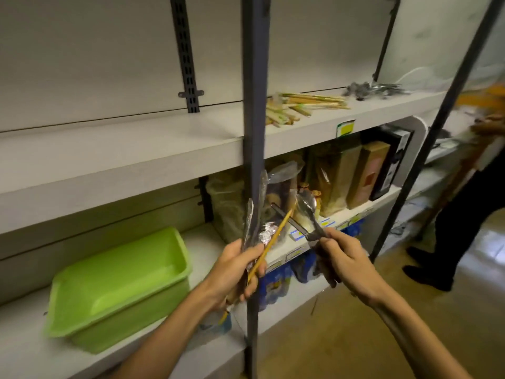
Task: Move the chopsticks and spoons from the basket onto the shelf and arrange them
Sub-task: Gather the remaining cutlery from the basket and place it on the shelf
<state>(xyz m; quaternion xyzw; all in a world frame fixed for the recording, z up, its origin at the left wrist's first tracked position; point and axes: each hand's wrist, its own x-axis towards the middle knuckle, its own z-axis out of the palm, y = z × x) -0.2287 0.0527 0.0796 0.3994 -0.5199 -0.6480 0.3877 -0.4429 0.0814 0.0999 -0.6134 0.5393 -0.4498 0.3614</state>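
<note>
My left hand (240, 266) grips a wooden chopstick (273, 237) together with a plastic-wrapped spoon (249, 222), both pointing up. My right hand (344, 258) holds another wrapped spoon (307, 209) by its dark handle, bowl upward. The green basket (82, 318) sits on the lower shelf to the left and looks empty. On the upper shelf (136, 149) lie a pile of wrapped chopsticks (303, 105) and, further right, a heap of wrapped spoons (374, 90).
A grey metal upright (254, 105) runs vertically in front of my hands. Boxes and bagged goods (352, 176) fill the lower shelf's right part. A person in dark trousers (464, 222) stands at the right on the tiled floor.
</note>
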